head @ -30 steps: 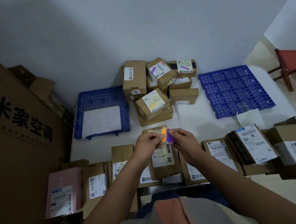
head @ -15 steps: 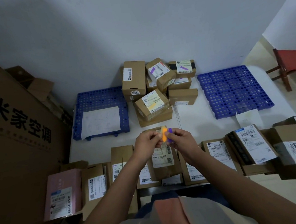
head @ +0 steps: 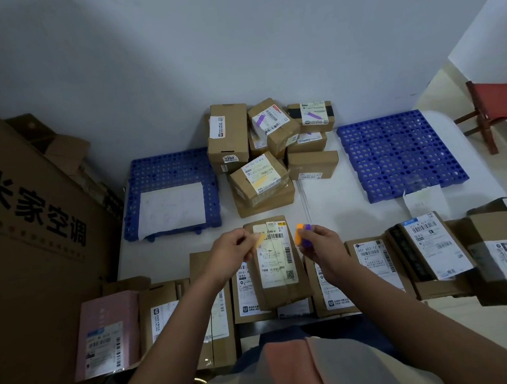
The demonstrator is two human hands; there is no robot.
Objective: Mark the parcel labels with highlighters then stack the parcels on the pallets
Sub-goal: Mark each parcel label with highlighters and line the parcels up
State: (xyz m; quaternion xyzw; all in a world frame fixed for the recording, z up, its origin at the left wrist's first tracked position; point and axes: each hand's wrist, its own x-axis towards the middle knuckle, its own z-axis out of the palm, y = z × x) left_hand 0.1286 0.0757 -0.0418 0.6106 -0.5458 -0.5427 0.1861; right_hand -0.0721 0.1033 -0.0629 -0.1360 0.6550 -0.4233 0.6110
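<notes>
Centrally, left hand [head: 231, 255] pinches yellow highlighter [head: 260, 238]; right hand [head: 320, 244] grips orange and purple highlighters [head: 303, 234]; both apart above the labelled parcel [head: 277, 265]

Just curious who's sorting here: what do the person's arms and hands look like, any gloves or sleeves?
Both hands, left and right, are bare: no gloves, rings or watch visible. The forearms are uncovered too, with no sleeves in view. Below them is clothing in grey and salmon-pink.
</notes>
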